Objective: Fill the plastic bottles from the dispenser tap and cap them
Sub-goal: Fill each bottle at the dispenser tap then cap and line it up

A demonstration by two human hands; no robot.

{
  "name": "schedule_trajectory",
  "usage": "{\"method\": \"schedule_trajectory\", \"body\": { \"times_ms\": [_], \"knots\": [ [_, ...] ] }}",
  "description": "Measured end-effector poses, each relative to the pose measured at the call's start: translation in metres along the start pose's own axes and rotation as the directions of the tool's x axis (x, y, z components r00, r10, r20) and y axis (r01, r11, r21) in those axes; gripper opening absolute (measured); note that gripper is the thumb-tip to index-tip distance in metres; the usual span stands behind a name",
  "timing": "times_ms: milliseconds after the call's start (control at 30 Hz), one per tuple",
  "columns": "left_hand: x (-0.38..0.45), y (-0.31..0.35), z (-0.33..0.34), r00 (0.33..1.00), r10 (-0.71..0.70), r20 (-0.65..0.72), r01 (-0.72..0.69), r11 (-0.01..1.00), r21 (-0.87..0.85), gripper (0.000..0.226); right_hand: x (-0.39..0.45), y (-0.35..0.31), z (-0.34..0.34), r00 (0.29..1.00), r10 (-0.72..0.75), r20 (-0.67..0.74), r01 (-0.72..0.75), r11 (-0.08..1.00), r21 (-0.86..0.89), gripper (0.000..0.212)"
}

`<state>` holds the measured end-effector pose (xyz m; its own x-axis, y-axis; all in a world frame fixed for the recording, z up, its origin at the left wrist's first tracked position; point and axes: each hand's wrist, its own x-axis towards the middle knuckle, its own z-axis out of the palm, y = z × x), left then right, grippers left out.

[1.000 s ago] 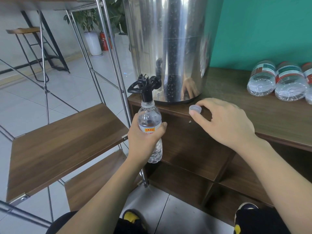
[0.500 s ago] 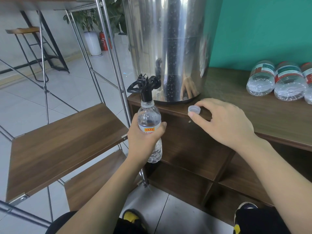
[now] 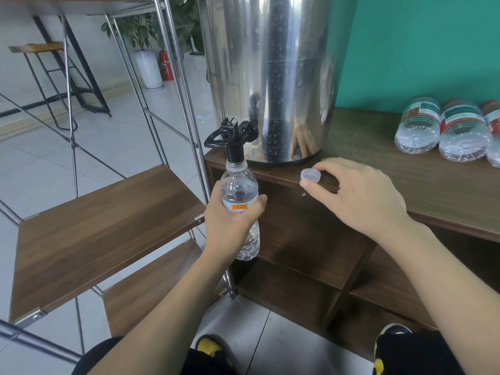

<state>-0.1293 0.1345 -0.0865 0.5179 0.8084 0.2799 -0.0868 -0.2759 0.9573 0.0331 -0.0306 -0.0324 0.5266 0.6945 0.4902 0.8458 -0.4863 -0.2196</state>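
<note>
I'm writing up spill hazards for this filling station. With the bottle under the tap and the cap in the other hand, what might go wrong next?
1. The bottle hangs off the counter edge in the left hand alone; a slack grip could drop it to the floor.
2. Its neck barely meets the tap; drifting sideways would spill water.
3. The right hand pinches the cap at the counter edge; it may slip off.

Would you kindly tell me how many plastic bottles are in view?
4: one upright bottle held under the tap, and three lying bottles on the countertop at right; more may lie beyond the frame's edge.
</note>
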Motion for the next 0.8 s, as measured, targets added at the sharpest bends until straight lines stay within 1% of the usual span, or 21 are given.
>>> {"method": "schedule_trajectory", "body": {
  "times_ms": [567, 800],
  "knots": [
    [-0.0010, 0.0023, -0.0006, 1.000, -0.018, 0.004, 0.018, 1.000, 0.025, 0.062, -0.0003, 0.0009, 0.0008, 1.000, -0.005, -0.006, 0.005, 1.000, 0.016, 0.040],
    [-0.0007, 0.0019, 0.0004, 1.000, -0.031, -0.005, 0.031, 0.999, 0.040, 0.068, -0.0007, 0.0006, 0.0003, 1.000, -0.011, -0.006, 0.011, 1.000, 0.018, 0.041]
  ]
}}
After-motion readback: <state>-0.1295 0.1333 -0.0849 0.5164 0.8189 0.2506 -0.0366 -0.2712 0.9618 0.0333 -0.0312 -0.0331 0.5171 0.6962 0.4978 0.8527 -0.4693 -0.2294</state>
